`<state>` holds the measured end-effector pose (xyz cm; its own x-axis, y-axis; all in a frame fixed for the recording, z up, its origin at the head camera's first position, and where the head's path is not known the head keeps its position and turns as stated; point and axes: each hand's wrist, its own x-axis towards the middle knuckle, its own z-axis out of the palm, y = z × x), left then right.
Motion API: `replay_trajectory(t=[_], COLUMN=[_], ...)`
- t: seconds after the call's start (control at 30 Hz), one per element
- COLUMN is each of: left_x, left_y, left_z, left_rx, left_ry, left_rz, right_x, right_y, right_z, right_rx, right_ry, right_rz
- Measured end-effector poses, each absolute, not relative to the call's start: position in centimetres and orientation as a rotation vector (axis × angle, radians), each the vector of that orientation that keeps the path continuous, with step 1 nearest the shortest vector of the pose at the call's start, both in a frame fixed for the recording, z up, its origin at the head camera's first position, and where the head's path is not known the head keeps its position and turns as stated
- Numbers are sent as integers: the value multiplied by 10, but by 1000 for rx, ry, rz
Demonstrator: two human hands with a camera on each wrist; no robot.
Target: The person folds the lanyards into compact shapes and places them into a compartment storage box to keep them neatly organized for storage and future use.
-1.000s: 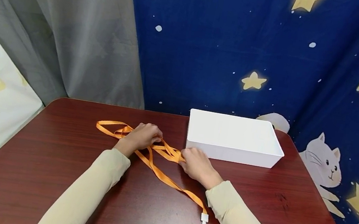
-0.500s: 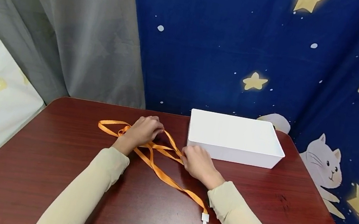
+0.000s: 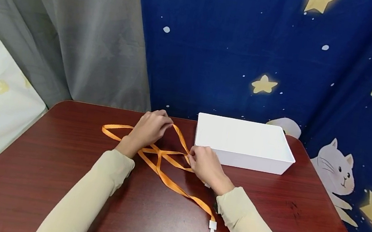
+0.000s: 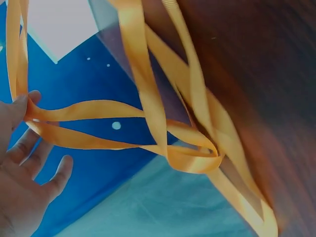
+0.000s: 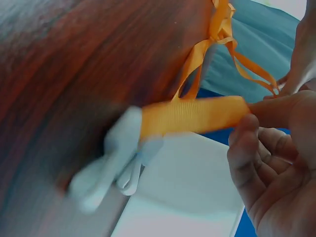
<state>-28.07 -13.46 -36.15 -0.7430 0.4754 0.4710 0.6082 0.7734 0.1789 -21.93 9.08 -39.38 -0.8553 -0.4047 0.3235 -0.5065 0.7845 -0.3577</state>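
I see orange lanyard straps [image 3: 170, 184], flat, twisted and crossing in loops, with a white clip [image 3: 213, 226], between the far and near edges of the surface [image 3: 37, 166]. The left hand [image 3: 149, 128] and right hand [image 3: 207, 164] each pinch strap. Toward the far right corner stands a white box [image 3: 242, 161]; its contents I cannot tell.

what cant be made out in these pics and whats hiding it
Head: the white piece beside the right hand, mostly hidden by that hand.
Head: whether the orange straps are one piece; hands cover parts.
Left wrist: part of the left hand, cut off by the left edge.
Right wrist: fine detail of the white clip, blurred.
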Motion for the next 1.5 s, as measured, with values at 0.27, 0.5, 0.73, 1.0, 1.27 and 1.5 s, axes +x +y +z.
replay_trajectory(t=[0.27, 0.5, 0.73, 1.0, 1.27, 1.5], left_x=[-276, -272, -268, -264, -263, -262], left_y=[-132, -127, -119, -115, -111, -110], left_z=[-346, -335, -328, -324, -321, -318], left_rx=[-812, -801, -836, -864, -845, -824], left_ry=[-2514, -2489, -2427, -2365, -2323, -2308], left_rz=[-457, -468, -435, -369, -418, -476], right_x=[-221, -224, -223, -221, -217, -215], right_y=[90, 94, 95, 94, 94, 94], right_z=[-386, -378, -373, -365, -358, -354], right_rx=[592, 599, 498, 460, 511, 667], right_ry=[-2780, -2765, -2739, -2670, -2576, -2501], right_rz=[909, 1146, 1435, 1704, 2126, 2215])
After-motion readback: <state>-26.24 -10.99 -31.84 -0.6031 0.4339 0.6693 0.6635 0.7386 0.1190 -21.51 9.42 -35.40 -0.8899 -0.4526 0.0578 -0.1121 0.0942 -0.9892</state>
